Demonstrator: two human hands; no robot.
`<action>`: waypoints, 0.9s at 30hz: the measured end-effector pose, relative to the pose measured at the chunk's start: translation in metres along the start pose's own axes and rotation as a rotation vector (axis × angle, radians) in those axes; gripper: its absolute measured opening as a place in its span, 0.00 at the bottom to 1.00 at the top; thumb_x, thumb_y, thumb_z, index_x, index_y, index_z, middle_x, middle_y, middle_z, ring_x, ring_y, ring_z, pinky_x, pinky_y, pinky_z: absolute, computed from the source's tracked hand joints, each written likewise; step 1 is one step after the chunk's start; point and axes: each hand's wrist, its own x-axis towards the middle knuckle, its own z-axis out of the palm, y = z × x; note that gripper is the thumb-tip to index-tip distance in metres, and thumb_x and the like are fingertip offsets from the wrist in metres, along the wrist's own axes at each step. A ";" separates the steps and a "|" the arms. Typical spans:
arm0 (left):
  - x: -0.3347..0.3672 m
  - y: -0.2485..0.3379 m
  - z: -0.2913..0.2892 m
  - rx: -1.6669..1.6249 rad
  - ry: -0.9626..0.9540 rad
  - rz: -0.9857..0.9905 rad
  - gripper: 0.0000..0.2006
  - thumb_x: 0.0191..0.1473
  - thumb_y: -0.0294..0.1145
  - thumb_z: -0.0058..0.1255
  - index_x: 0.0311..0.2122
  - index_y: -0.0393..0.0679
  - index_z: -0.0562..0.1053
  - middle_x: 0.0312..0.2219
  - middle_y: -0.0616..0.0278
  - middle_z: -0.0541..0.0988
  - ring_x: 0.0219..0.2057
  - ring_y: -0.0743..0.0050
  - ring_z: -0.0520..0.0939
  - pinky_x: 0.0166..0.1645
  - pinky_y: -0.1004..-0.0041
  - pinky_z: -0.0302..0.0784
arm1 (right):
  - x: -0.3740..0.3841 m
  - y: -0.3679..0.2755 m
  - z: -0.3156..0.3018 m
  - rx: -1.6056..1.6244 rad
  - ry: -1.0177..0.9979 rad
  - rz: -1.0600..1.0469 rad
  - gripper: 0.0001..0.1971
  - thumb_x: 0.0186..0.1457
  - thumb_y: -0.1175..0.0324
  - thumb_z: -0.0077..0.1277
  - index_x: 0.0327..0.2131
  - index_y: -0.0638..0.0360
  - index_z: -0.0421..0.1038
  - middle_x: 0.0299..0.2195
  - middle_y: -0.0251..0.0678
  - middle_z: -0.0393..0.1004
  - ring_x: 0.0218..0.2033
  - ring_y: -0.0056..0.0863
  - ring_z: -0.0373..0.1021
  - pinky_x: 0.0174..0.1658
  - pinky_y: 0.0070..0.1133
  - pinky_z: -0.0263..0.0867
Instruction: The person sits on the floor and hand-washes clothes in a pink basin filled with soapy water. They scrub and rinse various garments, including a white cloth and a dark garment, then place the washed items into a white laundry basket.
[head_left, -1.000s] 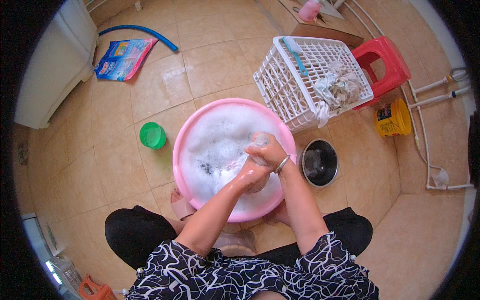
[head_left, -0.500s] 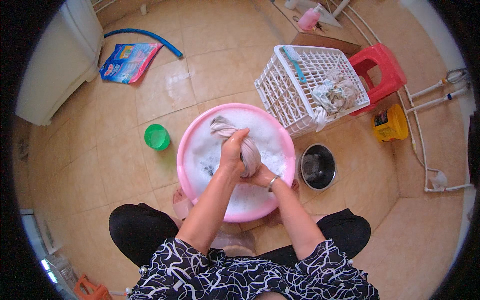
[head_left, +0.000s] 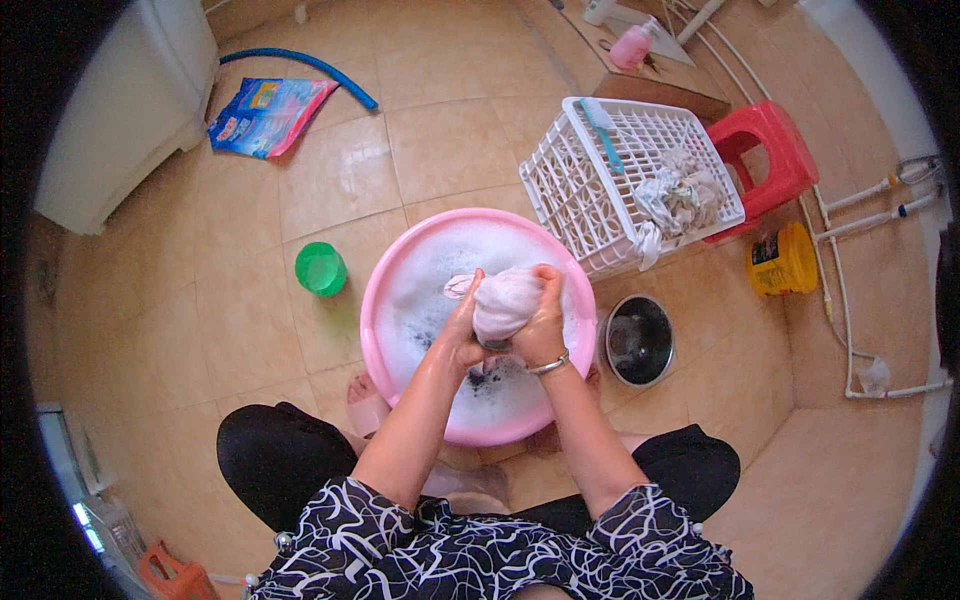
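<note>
A bunched wet cloth [head_left: 505, 303], pale pink and white, is held between my hands above a pink basin [head_left: 372, 330] of suds. My left hand [head_left: 462, 338] grips its left side, and a small end of the cloth pokes out past the thumb. On the other side my right hand [head_left: 541, 325] wraps the cloth, a silver bangle on that wrist. White foam [head_left: 420, 265] fills the basin, with dark water showing through under my hands. Whatever lies beneath the foam is hidden.
To the right, an upturned-looking white plastic basket [head_left: 585, 205] carries a brush [head_left: 603, 135] and crumpled cloths [head_left: 675, 200]. Close by are a red stool [head_left: 785, 150], a yellow bucket [head_left: 785, 262] and a metal pot [head_left: 640, 342]. At left stand a green cup [head_left: 321, 269] and a detergent bag [head_left: 265, 115].
The twisted, elongated cloth is now gathered into a rounded bundle. My right hand has moved up along its right side, and my hands are farther apart. The view has shifted slightly.
</note>
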 end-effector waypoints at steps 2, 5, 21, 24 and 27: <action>0.006 -0.001 -0.003 -0.283 -0.099 0.097 0.20 0.49 0.50 0.39 0.39 0.43 0.67 0.37 0.57 0.72 0.37 0.62 0.74 0.42 0.64 0.70 | 0.000 -0.007 -0.006 -0.242 -0.242 -0.249 0.31 0.24 0.72 0.60 0.39 0.54 0.60 0.39 0.39 0.62 0.42 0.37 0.59 0.46 0.29 0.57; 0.010 0.003 -0.005 -0.255 -0.168 0.147 0.12 0.50 0.42 0.40 0.32 0.44 0.68 0.27 0.59 0.74 0.29 0.66 0.76 0.34 0.67 0.73 | 0.002 -0.008 -0.014 -0.324 -0.481 -0.416 0.34 0.20 0.71 0.61 0.40 0.51 0.61 0.41 0.39 0.61 0.43 0.42 0.57 0.47 0.32 0.54; -0.008 0.039 0.013 1.149 0.380 0.410 0.27 0.42 0.53 0.48 0.35 0.34 0.71 0.28 0.57 0.74 0.29 0.72 0.73 0.32 0.72 0.68 | 0.027 0.047 -0.036 -0.295 -0.037 0.375 0.27 0.38 0.46 0.52 0.34 0.61 0.66 0.26 0.48 0.71 0.31 0.40 0.69 0.33 0.28 0.63; -0.026 0.068 -0.001 1.406 0.429 0.335 0.25 0.41 0.52 0.49 0.36 0.39 0.71 0.27 0.60 0.74 0.29 0.75 0.73 0.33 0.73 0.67 | 0.026 0.061 -0.062 -0.285 -0.001 0.407 0.26 0.39 0.48 0.53 0.33 0.63 0.68 0.26 0.44 0.72 0.29 0.32 0.69 0.32 0.24 0.63; -0.040 0.084 -0.013 1.593 0.454 0.307 0.23 0.41 0.52 0.49 0.32 0.40 0.73 0.22 0.62 0.74 0.25 0.76 0.72 0.29 0.73 0.67 | 0.021 0.071 -0.082 -0.121 0.031 0.432 0.23 0.41 0.52 0.54 0.30 0.67 0.70 0.24 0.36 0.72 0.24 0.19 0.65 0.31 0.18 0.61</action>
